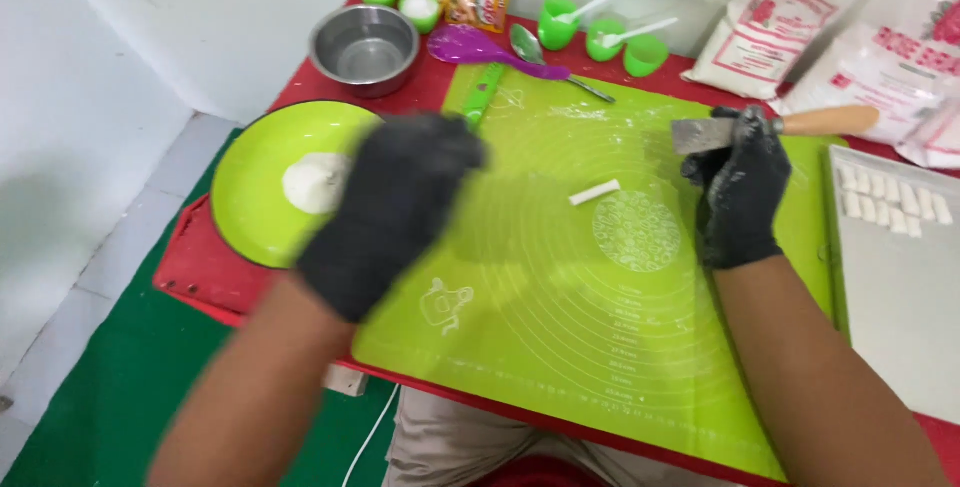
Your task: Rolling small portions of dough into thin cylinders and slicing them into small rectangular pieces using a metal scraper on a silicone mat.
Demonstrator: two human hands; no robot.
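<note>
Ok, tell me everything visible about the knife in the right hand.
The knife has a pale wooden handle and a broad metal blade dusted with white flour. It lies roughly level, blade pointing left, above the green mat. The black-gloved right hand grips it where the blade meets the handle. Nothing else touches it.

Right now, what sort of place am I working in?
Likely a small home-style dough-making station: a green silicone pastry mat dusted with flour, a lump of dough on a green plate, and flour bags at the back.

Black-gloved hands (395,207), lime-green mat (560,327), red table (195,267), white dough strip (595,192).
</note>
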